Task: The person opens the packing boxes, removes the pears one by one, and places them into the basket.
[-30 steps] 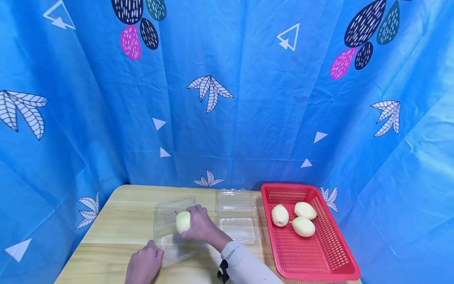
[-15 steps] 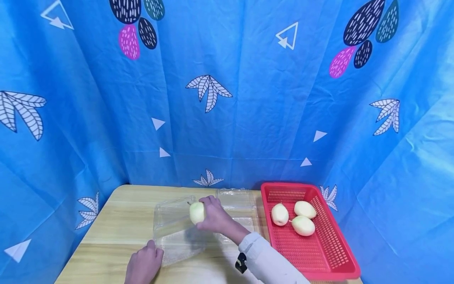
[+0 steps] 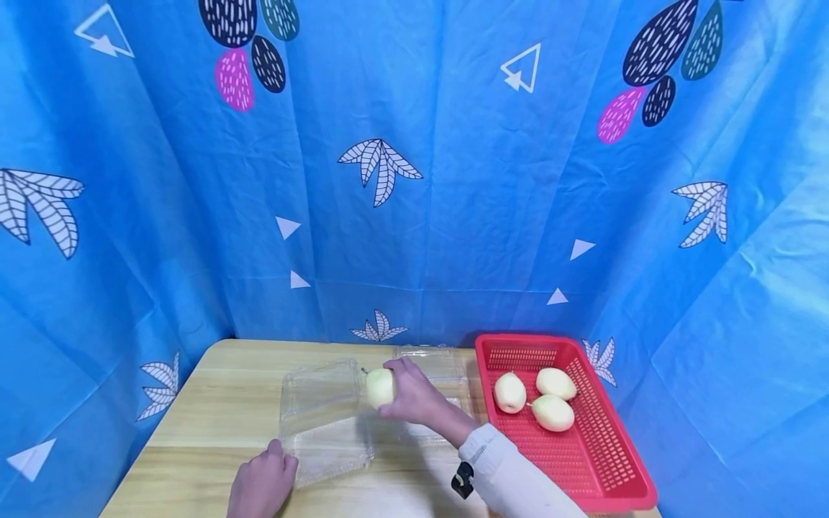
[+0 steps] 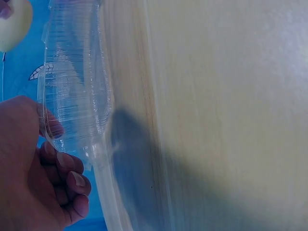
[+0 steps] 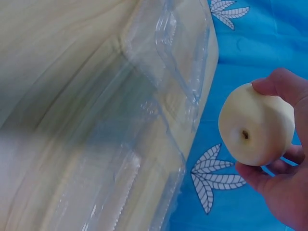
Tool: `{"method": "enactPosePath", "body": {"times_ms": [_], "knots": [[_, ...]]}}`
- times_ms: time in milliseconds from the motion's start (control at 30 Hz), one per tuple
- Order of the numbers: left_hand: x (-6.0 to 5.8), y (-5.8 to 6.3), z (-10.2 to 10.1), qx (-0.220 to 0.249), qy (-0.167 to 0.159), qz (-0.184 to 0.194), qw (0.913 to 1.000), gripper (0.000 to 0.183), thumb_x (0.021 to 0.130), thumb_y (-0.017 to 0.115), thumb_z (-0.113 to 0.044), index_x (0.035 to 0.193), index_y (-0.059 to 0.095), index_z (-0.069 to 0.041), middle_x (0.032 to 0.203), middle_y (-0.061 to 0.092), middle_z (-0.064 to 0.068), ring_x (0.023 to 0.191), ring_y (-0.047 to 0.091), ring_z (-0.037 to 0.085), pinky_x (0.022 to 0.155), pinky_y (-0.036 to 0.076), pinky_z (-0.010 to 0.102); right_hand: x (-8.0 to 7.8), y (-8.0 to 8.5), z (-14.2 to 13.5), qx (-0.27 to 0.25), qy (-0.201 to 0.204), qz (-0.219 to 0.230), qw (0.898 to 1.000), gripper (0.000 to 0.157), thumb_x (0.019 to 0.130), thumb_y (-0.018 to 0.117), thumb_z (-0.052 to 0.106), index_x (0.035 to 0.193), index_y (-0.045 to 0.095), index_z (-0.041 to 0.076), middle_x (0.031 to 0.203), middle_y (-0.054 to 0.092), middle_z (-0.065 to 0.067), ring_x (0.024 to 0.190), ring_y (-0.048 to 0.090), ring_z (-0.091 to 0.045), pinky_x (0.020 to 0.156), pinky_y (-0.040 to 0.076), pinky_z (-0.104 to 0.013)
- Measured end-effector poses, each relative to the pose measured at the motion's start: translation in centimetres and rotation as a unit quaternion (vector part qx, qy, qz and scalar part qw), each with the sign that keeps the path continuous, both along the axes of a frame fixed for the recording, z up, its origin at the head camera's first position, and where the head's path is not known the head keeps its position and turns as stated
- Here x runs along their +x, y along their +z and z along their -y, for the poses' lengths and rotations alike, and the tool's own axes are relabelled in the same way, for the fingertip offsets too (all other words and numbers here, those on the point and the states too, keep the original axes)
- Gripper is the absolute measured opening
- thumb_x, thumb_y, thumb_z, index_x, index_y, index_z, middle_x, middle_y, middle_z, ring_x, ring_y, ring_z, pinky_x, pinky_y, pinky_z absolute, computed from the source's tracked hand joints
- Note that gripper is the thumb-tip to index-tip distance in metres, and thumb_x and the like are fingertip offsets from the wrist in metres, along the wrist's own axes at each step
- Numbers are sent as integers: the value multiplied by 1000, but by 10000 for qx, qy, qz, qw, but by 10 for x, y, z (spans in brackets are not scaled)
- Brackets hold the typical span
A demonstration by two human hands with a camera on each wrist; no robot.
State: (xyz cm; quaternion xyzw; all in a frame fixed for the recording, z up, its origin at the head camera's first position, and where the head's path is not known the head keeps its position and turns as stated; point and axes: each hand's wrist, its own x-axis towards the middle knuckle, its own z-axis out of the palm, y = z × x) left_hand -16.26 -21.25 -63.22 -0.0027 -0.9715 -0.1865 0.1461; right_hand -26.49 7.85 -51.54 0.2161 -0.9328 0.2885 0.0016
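My right hand [image 3: 416,396] grips a pale yellow-green pear [image 3: 379,389], stem pointing up and left in the head view. It hangs above the gap between two clear plastic clamshell boxes. In the right wrist view thumb and fingers wrap the pear [image 5: 255,127], its dimpled end facing the camera. My left hand [image 3: 262,480] holds the near left corner of the left clear box [image 3: 330,450], whose lid is open. The left wrist view has the thumb behind the clear wall [image 4: 74,91] and the other fingers curled at its corner.
A red slotted basket [image 3: 537,475] stands at the right of the wooden table [image 3: 214,403], with three pale pears [image 3: 553,413] inside. A second clear box [image 3: 430,363] lies open between basket and left box. Blue patterned cloth [image 3: 453,216] hangs behind and at both sides.
The right hand has moved to the right with the pear, from over the left clear box toward the second one. The left hand has stayed at the box corner.
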Motion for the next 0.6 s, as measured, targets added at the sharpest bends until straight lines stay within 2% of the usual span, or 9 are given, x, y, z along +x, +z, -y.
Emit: {"method": "enactPosePath", "body": {"times_ms": [167, 333, 600], "knots": [[-2, 1, 2, 91, 83, 490, 9987, 25, 95, 53, -12, 72, 43, -9, 55, 39, 0, 48, 39, 18, 44, 31, 32, 0, 7, -11, -183, -73, 53, 9998, 87, 64, 92, 24, 140, 55, 5, 129, 59, -13, 107, 64, -25, 86, 62, -41], [-3, 3, 3, 119, 110, 715, 9973, 24, 96, 53, -15, 75, 45, -7, 56, 43, 3, 51, 44, 22, 46, 37, 38, 1, 13, -24, -359, -59, 49, 9993, 88, 64, 92, 24, 141, 55, 5, 129, 59, -13, 106, 64, -25, 85, 62, -43], [-1, 3, 2, 182, 153, 737, 9970, 26, 96, 52, -13, 72, 42, -10, 56, 37, -1, 48, 37, 18, 44, 29, 31, 2, 14, -41, -493, -202, -184, 9984, 83, 64, 91, 25, 137, 57, 5, 130, 60, -14, 108, 64, -27, 84, 59, -44]]}}
